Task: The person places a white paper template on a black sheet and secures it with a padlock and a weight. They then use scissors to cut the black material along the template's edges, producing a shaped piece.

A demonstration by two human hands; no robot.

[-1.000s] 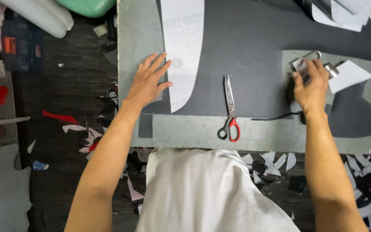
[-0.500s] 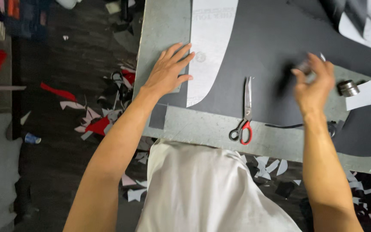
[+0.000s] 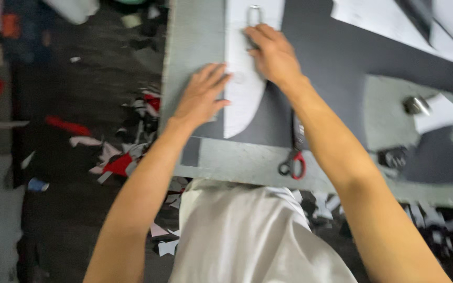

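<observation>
A long white paper pattern [image 3: 242,99] with a curved tip lies on dark fabric [image 3: 336,78] spread over a grey table [image 3: 195,47]. My left hand [image 3: 200,97] rests flat, fingers spread, on the table at the pattern's left edge. My right hand [image 3: 273,55] reaches across onto the pattern's upper part, and its fingertips hold a small metal weight with a loop handle [image 3: 254,14] against the paper. Red-handled scissors [image 3: 292,163] lie near the table's front edge, partly hidden under my right forearm.
A second round metal weight [image 3: 416,105] sits on a white paper piece [image 3: 444,112] at the right. More white paper pieces [image 3: 394,26] lie at the far right. Scraps of fabric and paper [image 3: 127,152] litter the dark floor on the left.
My right hand has swung from the right side of the table to the white pattern, bringing the looped metal weight. My left hand stays at the pattern's edge. The view has shifted.
</observation>
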